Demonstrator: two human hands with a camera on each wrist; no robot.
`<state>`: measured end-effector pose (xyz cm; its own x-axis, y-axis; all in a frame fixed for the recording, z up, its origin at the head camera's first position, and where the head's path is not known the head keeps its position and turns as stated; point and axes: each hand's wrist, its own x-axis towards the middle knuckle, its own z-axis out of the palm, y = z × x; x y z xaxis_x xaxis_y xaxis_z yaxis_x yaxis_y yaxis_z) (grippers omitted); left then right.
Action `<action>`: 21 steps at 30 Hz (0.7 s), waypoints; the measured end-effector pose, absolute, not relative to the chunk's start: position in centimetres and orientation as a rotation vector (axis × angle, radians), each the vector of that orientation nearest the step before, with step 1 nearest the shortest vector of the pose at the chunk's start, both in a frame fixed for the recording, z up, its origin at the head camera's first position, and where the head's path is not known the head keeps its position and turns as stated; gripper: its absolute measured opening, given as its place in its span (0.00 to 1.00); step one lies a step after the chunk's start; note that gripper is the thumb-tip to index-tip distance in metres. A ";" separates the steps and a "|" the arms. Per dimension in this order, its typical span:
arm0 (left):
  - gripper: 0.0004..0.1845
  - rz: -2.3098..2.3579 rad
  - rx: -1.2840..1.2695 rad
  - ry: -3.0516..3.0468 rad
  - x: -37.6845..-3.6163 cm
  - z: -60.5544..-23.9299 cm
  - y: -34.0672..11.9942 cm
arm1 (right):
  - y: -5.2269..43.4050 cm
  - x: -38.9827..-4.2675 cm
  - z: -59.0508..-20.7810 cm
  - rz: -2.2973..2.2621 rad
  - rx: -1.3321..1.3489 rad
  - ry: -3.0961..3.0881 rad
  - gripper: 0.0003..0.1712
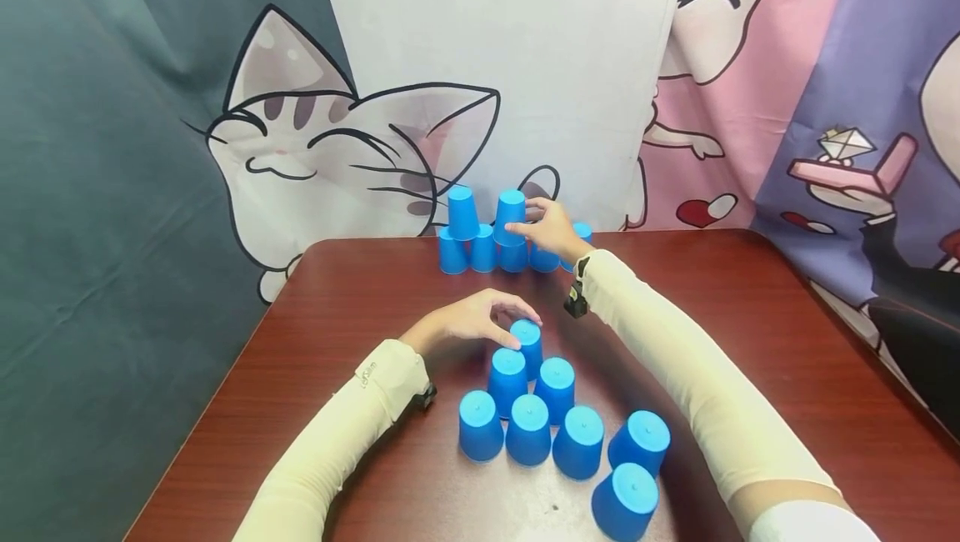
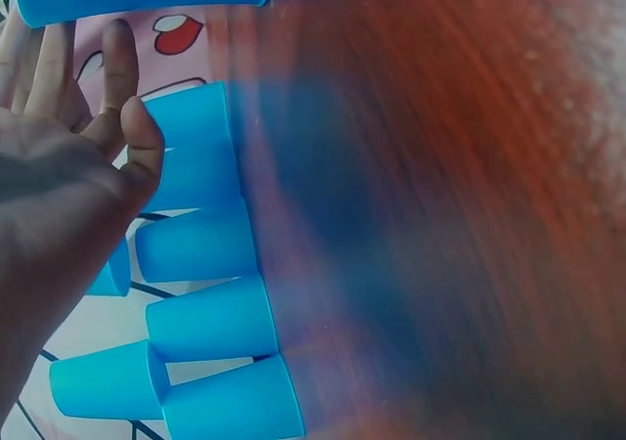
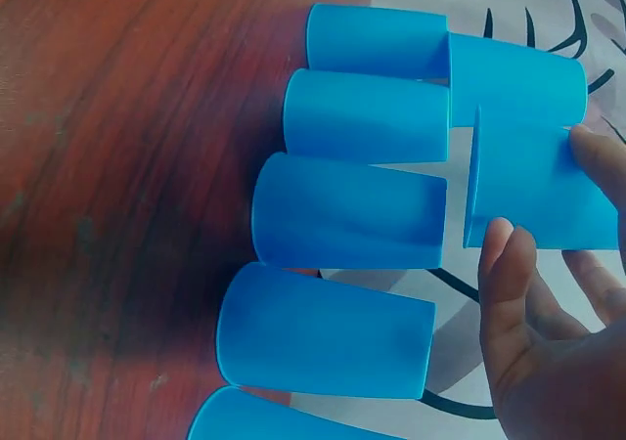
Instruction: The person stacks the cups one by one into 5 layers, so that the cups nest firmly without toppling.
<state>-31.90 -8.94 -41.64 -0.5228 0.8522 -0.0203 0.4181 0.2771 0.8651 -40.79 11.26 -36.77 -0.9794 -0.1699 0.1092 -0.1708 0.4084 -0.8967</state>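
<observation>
**A:** Where are the cups relative to the hands?

**B:** Two groups, all upside down on the brown table (image 1: 750,308). At the far edge stands a row of blue cups (image 1: 483,252) with two more on top. The right hand (image 1: 551,227) is up there, fingers curled round the right-hand upper cup (image 1: 510,215), which sits on the row.

**A:** And the left hand?

**B:** The left hand (image 1: 468,321) is nearer, arched over the farthest cup of the near cluster (image 1: 527,343), its fingertips at that cup's top and side. Whether it truly grips, I cannot tell; the fingers look loosely bent. In the left wrist view the fingers seem fairly straight, though that view is blurred.

**A:** The rest of the near group?

**B:** Seven more cups (image 1: 529,429) spread toward the near right, close together, the last two (image 1: 626,500) a little apart from the others.

**A:** Any writing?

**B:** A small mark on the left sleeve cuff (image 1: 367,375), too small to read. The cups are plain. Behind hangs a cartoon cat backdrop (image 1: 300,150).
</observation>
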 end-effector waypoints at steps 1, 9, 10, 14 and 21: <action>0.24 1.173 1.134 2.057 -31.9 -41.6 -8.9 | 11.2 -40.9 -36.7 1.676 0.311 -2.638 0.41; 0.25 1.143 1.139 2.054 -31.8 -41.7 -8.9 | 10.3 -41.7 -36.4 1.690 0.289 -2.632 0.41; 0.26 1.139 1.144 2.060 -31.8 -41.7 -8.9 | 10.2 -41.7 -36.3 1.703 0.287 -2.628 0.41; 0.27 1.119 1.151 2.078 -31.9 -41.7 -9.0 | 9.8 -42.1 -36.5 1.705 0.276 -2.628 0.41; 0.27 1.113 1.131 2.088 -31.8 -41.8 -8.7 | 9.5 -42.7 -37.0 1.640 0.284 -2.660 0.41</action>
<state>-31.81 -8.74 -41.83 -0.5206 0.8521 -0.0536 0.4306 0.3162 0.8453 -42.73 9.50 -37.01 -0.9836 -0.1514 0.0976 -0.1552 0.4375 -0.8857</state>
